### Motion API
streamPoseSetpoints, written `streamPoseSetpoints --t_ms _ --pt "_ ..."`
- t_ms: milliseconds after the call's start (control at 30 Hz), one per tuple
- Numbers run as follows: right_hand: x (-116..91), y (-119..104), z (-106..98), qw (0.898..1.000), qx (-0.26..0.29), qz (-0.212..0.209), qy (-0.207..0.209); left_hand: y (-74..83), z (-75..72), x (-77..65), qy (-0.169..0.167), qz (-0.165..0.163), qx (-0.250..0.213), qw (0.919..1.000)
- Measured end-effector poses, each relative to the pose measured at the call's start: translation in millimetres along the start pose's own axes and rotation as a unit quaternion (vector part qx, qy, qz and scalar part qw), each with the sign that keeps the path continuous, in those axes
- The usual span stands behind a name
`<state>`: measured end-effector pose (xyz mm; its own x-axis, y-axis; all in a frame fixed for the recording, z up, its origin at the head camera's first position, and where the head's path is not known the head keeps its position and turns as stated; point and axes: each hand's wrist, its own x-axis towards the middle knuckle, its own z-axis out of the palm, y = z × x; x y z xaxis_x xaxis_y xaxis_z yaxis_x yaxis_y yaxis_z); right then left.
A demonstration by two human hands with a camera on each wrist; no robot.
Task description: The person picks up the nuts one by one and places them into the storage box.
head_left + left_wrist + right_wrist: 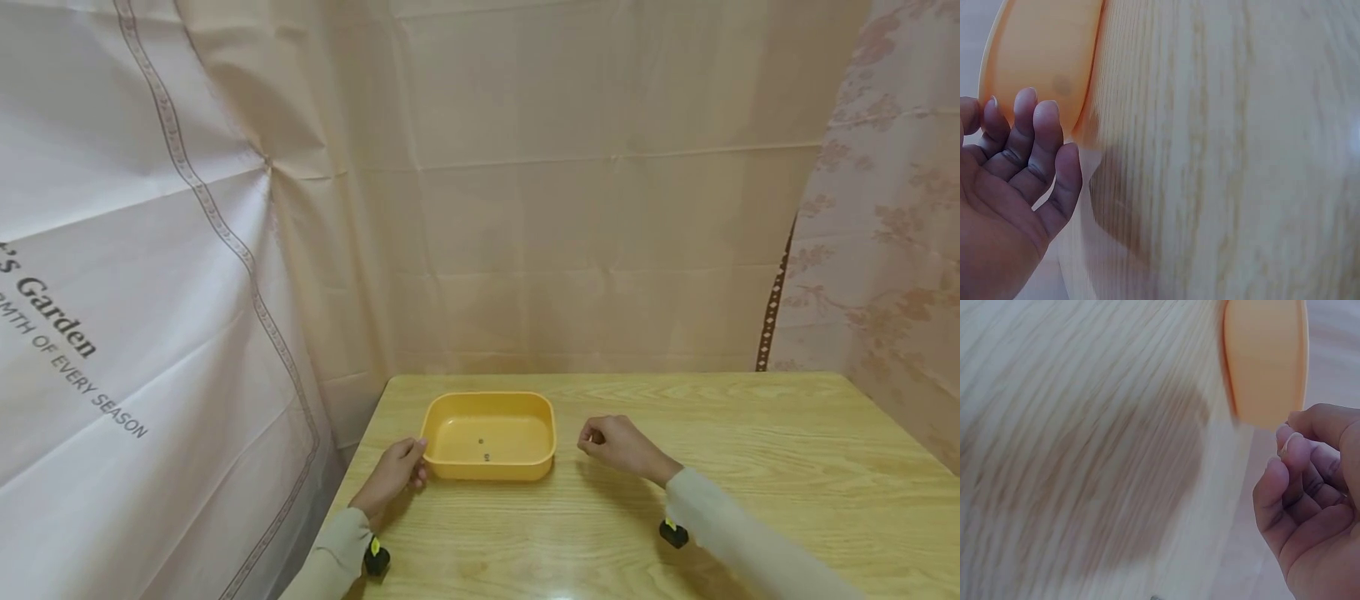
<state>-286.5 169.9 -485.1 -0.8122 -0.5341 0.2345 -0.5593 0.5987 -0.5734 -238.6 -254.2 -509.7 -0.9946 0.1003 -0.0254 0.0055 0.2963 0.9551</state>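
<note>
A yellow rectangular tray (491, 472) with rounded corners and raised walls stands on the wooden table. Two tiny dark metallic pieces (487, 457) lie on its floor, too small to identify. My left hand (395, 472) holds the tray's left end, thumb at the rim; the left wrist view shows its fingertips (1046, 112) against the outer wall. To the right of the tray, apart from it, is my right hand (618, 443), its thumb and fingertips brought together. Between them the right wrist view shows a tiny greyish piece (1282, 452), mostly hidden.
The wood-grain table (750, 450) extends right of the tray and towards me. At the lower edge of the right wrist view a small grey object (1156, 597) is partly cut off. Beige curtain (570, 250) hangs behind the table, and a white printed sheet (150, 333) hangs left.
</note>
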Motion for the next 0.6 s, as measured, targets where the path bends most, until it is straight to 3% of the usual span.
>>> streamPoseSetpoints --t_ms 600 --pt "-43 44 -23 0.999 0.022 0.037 0.000 -0.9 -0.5 0.0 -0.002 -0.003 0.004 1.0000"
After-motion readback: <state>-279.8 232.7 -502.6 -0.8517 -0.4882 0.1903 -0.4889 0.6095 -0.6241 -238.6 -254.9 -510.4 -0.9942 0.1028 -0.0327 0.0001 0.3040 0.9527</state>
